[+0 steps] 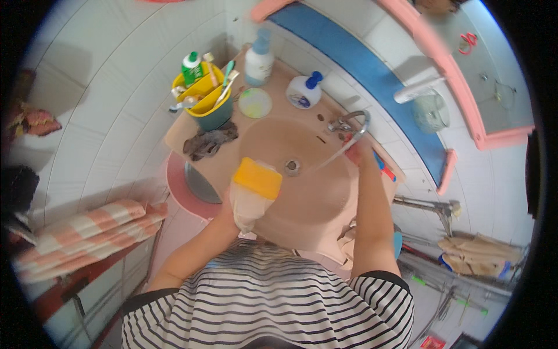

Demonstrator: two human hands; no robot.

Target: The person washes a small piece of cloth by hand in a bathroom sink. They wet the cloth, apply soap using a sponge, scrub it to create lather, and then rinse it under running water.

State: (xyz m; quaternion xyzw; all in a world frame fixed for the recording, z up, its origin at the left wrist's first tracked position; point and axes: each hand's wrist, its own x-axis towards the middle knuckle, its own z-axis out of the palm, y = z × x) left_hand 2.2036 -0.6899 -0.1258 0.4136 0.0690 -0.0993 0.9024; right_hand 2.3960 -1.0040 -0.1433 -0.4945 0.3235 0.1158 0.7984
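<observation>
My left hand (229, 203) is over the near left rim of the pinkish-beige washbasin (314, 187), gripping a yellow block (258, 178), either a sponge or soap, with a whitish cloth or bag (248, 209) under it. Its fingers are mostly hidden. On the basin's right side, my right hand (359, 152) is beside the chrome faucet (364, 120). It is blurred, so I cannot tell whether it holds anything. A thin stream of water (333, 158) slants from the spout into the basin, towards the round drain (292, 166).
A yellow-and-green toothbrush caddy (213, 112), a dark wet cloth (211, 140), a round pale dish (255, 103) and two pump bottles (259, 65) (304, 92) crowd the back left. A blue shelf (348, 52) juts above. The pink tub (178, 183) is below left.
</observation>
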